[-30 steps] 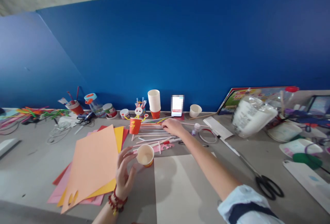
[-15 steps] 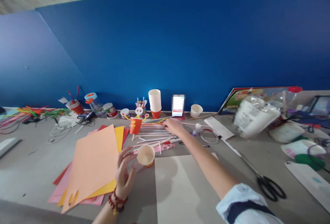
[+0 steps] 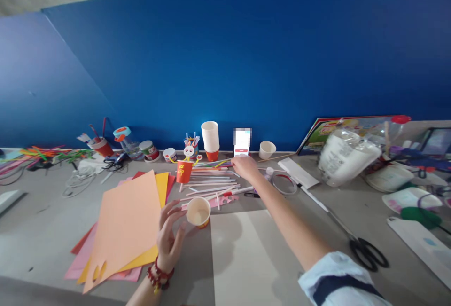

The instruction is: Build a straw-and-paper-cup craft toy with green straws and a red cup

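Note:
My left hand (image 3: 171,233) rests beside an upright paper cup (image 3: 199,212). Its fingers are spread and bent around the cup's left side, with nothing in them. My right hand (image 3: 245,167) reaches far forward to the lower edge of a lit phone (image 3: 241,150) at the wall. Its fingertips are mostly hidden, so whether they touch the phone or hold anything does not show. Left of that hand lie several thin paper sticks or straws (image 3: 211,184). Behind them stands a red cup (image 3: 184,171) with a white rabbit figure above it.
A white sheet (image 3: 243,259) lies before me. Coloured paper (image 3: 127,226) is stacked at left. Black-handled scissors (image 3: 368,253) lie at right, near bagged white cups (image 3: 340,160). Stacked cups (image 3: 210,137) and a small white cup (image 3: 268,150) line the blue wall.
My right hand has moved right, from over the sticks to the phone's lower edge. The left hand stays by the cup. My view has shifted slightly.

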Available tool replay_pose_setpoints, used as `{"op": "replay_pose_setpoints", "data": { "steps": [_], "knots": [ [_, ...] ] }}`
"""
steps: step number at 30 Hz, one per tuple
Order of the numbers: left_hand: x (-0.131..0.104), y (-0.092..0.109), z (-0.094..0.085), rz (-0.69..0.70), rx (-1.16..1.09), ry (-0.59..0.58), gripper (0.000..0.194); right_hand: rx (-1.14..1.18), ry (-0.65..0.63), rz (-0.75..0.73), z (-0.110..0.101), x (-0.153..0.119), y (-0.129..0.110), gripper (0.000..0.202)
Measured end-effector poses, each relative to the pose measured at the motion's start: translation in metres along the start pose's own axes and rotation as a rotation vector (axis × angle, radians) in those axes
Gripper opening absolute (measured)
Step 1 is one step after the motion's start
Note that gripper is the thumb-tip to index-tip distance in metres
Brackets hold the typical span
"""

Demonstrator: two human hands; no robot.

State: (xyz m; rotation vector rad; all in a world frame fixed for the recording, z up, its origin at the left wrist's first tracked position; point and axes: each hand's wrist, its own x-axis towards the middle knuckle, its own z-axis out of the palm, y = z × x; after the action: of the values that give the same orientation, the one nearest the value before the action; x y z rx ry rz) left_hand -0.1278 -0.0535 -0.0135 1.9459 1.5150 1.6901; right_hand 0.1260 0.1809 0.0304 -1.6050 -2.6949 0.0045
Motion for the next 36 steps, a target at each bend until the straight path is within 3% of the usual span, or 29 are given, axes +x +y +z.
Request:
{"op": "replay_pose_setpoints", "data": {
  "steps": [4, 11, 18, 31, 36],
  "knots": [
    [-0.001, -0.002, 0.000, -0.007, 0.002, -0.016, 0.025, -0.008, 0.032, 0.001, 0.000, -0.003, 0.001, 0.024],
    [0.000, -0.002, -0.001, 0.029, 0.011, -0.012, 0.026, 0.033, 0.053, -0.120, 0.002, -0.003, -0.013, 0.014],
    [0.002, 0.002, -0.001, 0.047, 0.006, -0.022, 0.026, 0.078, 0.043, -0.214, 0.004, -0.026, -0.018, 0.019],
    [0.003, 0.005, -0.001, 0.062, 0.014, -0.019, 0.024, -0.020, -0.062, -0.173, 0.011, -0.023, -0.021, 0.015],
    [0.004, 0.006, -0.001, 0.070, 0.003, -0.022, 0.025, -0.082, -0.103, -0.139, 0.012, -0.021, -0.022, 0.028]
  ]
}}
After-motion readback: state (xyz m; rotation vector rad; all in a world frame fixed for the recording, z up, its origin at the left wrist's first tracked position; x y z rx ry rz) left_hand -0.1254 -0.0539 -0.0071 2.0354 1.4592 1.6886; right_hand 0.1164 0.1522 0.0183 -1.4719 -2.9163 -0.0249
